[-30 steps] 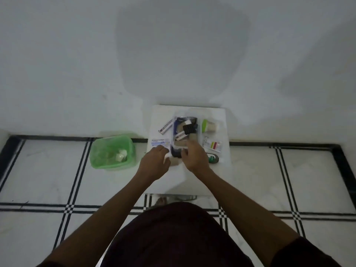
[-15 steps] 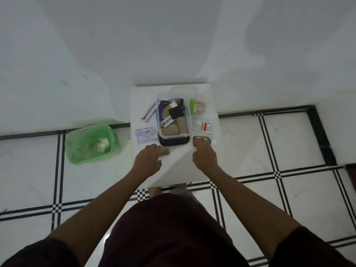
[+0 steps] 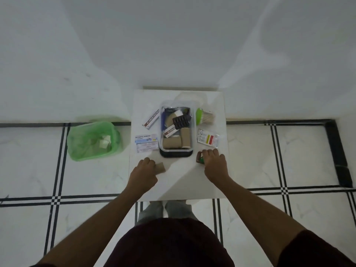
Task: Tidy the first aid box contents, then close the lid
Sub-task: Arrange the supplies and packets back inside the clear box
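My left hand (image 3: 143, 173) is curled on a tan bandage roll (image 3: 160, 168), my right hand (image 3: 213, 164) closed over a small brown-and-green bottle (image 3: 200, 158) — both just before the open first aid box (image 3: 176, 132). It looks crammed — the lid may not seat.

- Bin (image 3: 92, 139): translucent green.
- Floor (image 3: 269, 155): white tiles, black double lines with checkered crossings.
- Table (image 3: 179, 182): white.
- Box (image 3: 176, 153): clear, dark base.
- Rolls (image 3: 172, 142): tan.
- Sachet (image 3: 209, 140): white, yellow and red blocks.
- Shirt (image 3: 167, 245): dark maroon.
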{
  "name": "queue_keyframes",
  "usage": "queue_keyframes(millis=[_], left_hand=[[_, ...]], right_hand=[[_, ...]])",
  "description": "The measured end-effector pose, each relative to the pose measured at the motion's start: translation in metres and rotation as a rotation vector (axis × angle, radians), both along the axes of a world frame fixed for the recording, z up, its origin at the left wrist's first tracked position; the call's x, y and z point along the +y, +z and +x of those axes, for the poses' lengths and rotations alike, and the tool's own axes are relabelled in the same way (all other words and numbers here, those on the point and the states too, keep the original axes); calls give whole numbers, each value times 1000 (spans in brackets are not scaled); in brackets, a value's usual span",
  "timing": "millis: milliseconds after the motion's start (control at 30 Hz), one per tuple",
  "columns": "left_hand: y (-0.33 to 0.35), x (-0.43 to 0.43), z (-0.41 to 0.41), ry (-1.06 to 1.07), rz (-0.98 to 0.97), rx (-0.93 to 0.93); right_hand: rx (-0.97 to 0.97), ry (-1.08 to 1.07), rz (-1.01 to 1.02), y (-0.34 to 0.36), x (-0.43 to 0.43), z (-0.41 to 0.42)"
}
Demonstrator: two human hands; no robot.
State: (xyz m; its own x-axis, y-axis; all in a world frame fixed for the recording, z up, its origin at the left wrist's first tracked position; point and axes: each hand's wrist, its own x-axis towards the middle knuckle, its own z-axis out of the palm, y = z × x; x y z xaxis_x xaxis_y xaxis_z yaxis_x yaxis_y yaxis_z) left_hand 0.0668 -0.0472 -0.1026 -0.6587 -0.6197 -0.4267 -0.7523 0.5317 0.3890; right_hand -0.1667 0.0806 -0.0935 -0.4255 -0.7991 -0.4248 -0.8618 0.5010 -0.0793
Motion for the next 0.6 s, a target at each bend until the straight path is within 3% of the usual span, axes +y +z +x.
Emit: queue_keyframes(millis=[300,600], left_hand=[[31,-29,29,182,1,159],[84,-50,-1,387,-38,385]], right_hand=[[69,-81,-251,43,-15,-15],[-67,-39,-464,88,-55,-14]])
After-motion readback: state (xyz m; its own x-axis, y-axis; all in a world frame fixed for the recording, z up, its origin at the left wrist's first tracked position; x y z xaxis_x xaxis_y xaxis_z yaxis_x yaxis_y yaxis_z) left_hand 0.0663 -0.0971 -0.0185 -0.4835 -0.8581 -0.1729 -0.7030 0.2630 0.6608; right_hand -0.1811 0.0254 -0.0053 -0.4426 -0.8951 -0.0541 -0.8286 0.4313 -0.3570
